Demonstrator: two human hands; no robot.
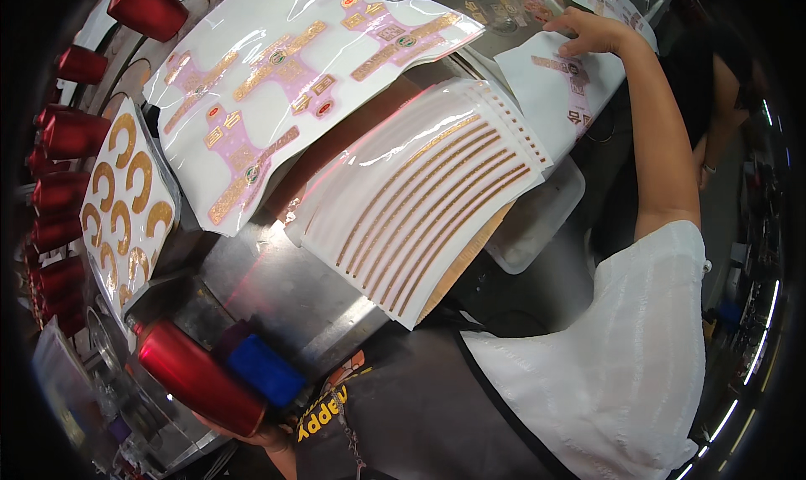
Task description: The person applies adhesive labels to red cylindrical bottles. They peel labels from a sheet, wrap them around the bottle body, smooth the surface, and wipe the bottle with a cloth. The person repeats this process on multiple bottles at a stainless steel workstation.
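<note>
At the lower left my left hand [267,438] supports a glossy red bottle [195,376] from below; the bottle lies tilted, its neck towards the upper left. Most of that hand's fingers are hidden behind it. A blue block [266,370] is close beside the bottle. My right hand [595,31] is stretched out at the upper right, thumb and fingers apart, over the edge of a white decal sheet [548,77] with pink and gold prints. Just beyond its fingertips is a clear film with gold print [500,4] on a shiny surface.
A stack of pink-and-gold decal sheets [271,45], a stack with gold stripes [403,196] and sheets with gold curved shapes [129,184] lie on the metal table [283,285]. Several red bottles [148,7] stand left. A white plastic tub [535,228] and a co-worker's arm [721,121] are right.
</note>
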